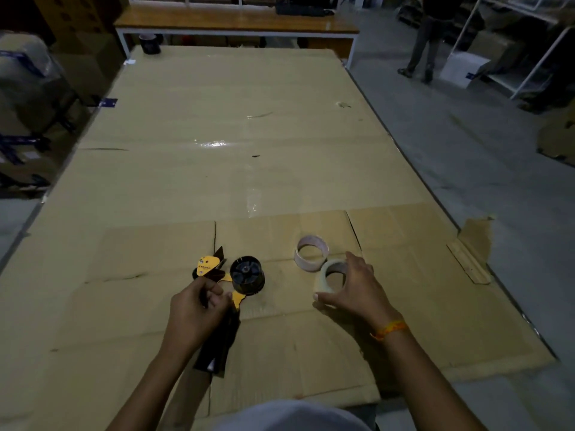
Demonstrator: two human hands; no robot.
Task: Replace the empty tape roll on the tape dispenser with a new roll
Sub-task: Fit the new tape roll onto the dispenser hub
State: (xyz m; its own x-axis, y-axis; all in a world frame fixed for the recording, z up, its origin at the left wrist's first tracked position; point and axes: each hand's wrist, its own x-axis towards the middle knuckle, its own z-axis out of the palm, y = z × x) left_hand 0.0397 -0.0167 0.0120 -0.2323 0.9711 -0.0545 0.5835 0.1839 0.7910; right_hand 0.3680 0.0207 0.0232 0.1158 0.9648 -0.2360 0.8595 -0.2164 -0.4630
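A yellow and black tape dispenser (231, 283) lies on the cardboard in front of me, its black hub bare and facing up. My left hand (196, 312) grips it at the neck above the black handle. To the right, an empty thin cardboard core (311, 253) stands alone on the cardboard. Just in front of that core sits a new whitish tape roll (326, 275). My right hand (354, 290) curls around this roll, thumb at its near side and fingers over its right edge.
Flattened cardboard sheets (217, 150) cover the large table. A dark roll (150, 43) stands at the far left corner. A wooden bench (236, 24) lies beyond. A person (426, 42) stands on the concrete floor at far right, near white racks.
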